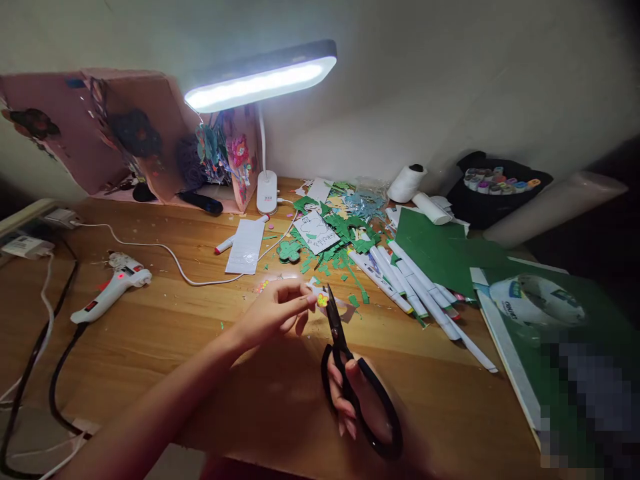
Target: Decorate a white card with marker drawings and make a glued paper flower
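Between the thumb and fingers of my left hand is a small paper piece with a yellow flower on it. My right hand grips black-handled scissors, fingers through the loops. The dark blades point away from me, and their tips are right beside the flower piece. I cannot tell whether they touch the paper. Just behind my left hand, partly hidden by it, lie some small colourful bits. A green flower-shaped cutout lies farther back on the wooden table.
A lit desk lamp hangs over the table. Green paper scraps and several markers lie behind my hands. On the left is a glue gun with cables. A tape roll sits at right, a pink box at back left.
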Tool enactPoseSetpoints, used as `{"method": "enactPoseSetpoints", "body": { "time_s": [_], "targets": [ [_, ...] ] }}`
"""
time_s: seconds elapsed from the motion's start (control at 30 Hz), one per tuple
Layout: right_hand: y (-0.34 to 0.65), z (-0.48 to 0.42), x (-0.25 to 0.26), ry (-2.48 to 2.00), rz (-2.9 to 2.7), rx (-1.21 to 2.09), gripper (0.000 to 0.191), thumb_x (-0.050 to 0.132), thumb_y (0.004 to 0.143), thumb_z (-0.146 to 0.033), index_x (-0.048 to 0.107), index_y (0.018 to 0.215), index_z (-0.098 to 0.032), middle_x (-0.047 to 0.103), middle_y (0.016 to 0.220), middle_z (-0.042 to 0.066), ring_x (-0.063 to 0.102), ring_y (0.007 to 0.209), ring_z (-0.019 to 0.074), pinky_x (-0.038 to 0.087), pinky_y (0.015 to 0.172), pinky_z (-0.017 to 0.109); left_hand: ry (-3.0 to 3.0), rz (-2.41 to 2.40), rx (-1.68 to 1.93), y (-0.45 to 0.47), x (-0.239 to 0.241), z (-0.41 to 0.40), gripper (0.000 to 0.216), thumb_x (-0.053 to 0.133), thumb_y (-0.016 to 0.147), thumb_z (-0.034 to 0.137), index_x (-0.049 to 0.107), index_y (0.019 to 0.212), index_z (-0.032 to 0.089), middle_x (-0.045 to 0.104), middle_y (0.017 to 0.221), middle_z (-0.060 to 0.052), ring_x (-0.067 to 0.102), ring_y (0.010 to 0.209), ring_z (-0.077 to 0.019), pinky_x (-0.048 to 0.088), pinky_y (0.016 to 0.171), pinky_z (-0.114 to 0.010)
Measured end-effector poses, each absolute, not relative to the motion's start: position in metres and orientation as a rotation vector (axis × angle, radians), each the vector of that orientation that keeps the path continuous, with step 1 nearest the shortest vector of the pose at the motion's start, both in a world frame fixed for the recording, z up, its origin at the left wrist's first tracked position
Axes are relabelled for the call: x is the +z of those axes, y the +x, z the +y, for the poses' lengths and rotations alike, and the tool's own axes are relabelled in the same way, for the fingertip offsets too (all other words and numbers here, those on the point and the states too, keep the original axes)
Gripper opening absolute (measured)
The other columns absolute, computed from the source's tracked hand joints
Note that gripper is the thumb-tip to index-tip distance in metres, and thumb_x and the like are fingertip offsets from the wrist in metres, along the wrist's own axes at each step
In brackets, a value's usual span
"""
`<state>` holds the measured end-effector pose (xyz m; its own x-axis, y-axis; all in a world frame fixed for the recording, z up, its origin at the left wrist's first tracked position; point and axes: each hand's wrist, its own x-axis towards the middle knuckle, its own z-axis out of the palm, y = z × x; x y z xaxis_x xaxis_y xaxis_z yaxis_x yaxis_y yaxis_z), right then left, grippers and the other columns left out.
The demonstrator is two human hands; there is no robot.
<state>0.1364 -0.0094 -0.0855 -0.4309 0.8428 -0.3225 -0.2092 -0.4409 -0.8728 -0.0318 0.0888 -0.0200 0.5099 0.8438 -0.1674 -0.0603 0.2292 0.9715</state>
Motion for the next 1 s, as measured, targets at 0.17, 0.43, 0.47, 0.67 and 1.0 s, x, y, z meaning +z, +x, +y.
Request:
{"method": "enactPoseSetpoints", "body": {
  "time_s": [0.17, 0.43, 0.47, 0.67, 1.0],
  "targets": [
    [0.137, -0.010, -0.081, -1.012, -1.090, 1.924, 0.053, 0.037, 0.079, -0.071, 0.042, 0.074, -0.019, 0.036, 0.045, -0.010, 0.034, 0.032, 0.0041, 0.036, 0.035, 0.016, 1.271, 0.895, 0.796, -0.033, -0.021, 0.094, 0.032, 0.058, 0.082, 0.042, 0.052, 0.067, 0.014, 0.049, 0.046, 0.007, 0.029, 0.033, -0.0021, 0.020, 0.037, -0.016],
    [0.134, -0.006, -0.080, -0.986, -1.024, 1.928, 0.057, 0.036, 0.074, -0.076, 0.040, 0.071, -0.019, 0.035, 0.042, -0.010, 0.033, 0.029, 0.0039, 0.037, 0.033, 0.016, 1.337, 0.905, 0.705, -0.030, -0.022, 0.086, 0.034, 0.049, 0.087, 0.045, 0.056, 0.076, 0.013, 0.050, 0.049, 0.006, 0.037, 0.034, -0.0034, 0.028, 0.040, -0.017],
    [0.133, -0.006, -0.080, -0.974, -1.008, 1.941, 0.057, 0.037, 0.074, -0.076, 0.040, 0.071, -0.020, 0.034, 0.042, -0.011, 0.032, 0.029, 0.0035, 0.037, 0.033, 0.016, 1.348, 0.902, 0.683, -0.029, -0.021, 0.086, 0.034, 0.050, 0.087, 0.045, 0.056, 0.076, 0.013, 0.052, 0.050, 0.005, 0.038, 0.034, -0.0035, 0.028, 0.040, -0.017],
    [0.134, -0.007, -0.078, -0.985, -1.024, 1.937, 0.057, 0.038, 0.073, -0.076, 0.040, 0.071, -0.020, 0.035, 0.042, -0.010, 0.032, 0.029, 0.0038, 0.036, 0.033, 0.016, 1.319, 0.881, 0.669, -0.030, -0.022, 0.087, 0.031, 0.055, 0.084, 0.043, 0.056, 0.075, 0.013, 0.053, 0.049, 0.005, 0.038, 0.034, -0.0040, 0.027, 0.039, -0.017],
    [0.127, -0.010, -0.063, -0.945, -0.974, 1.961, 0.057, 0.041, 0.072, -0.077, 0.041, 0.073, -0.020, 0.035, 0.048, -0.009, 0.030, 0.035, 0.0042, 0.034, 0.039, 0.018, 1.322, 0.805, 0.705, -0.034, -0.020, 0.086, 0.030, 0.054, 0.086, 0.036, 0.052, 0.067, 0.014, 0.049, 0.046, 0.006, 0.040, 0.040, -0.0053, 0.029, 0.043, -0.017]
  ]
}}
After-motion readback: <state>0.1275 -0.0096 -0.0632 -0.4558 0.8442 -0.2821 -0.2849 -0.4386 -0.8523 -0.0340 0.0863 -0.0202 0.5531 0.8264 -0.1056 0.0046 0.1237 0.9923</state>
